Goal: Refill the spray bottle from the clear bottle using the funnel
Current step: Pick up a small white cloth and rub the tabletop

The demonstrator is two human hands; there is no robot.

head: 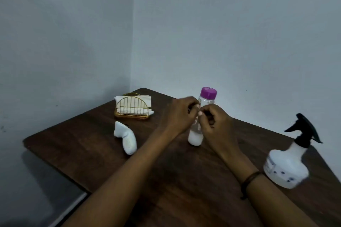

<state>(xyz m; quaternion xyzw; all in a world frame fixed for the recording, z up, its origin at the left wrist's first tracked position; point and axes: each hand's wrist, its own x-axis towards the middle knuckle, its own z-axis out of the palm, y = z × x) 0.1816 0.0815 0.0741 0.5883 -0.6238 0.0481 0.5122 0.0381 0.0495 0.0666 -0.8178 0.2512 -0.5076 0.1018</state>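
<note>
A plain home room: a dark wooden desk (103,145) sits in a corner of bare grey walls (221,33). A gold wire napkin holder (132,109) and a household spray bottle (289,160) stand on it.

Dim, soft, slightly blurred view; wide-angle bending at edges.

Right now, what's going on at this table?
A person sits at a dark wooden table with both hands raised in front of the clear bottle, which stands upright with its purple cap on. The left hand and right hand meet with fingers curled; what they pinch is unclear. The spray bottle stands untouched at the right, its trigger head on. A white funnel-like piece lies left, before a napkin holder.
</note>
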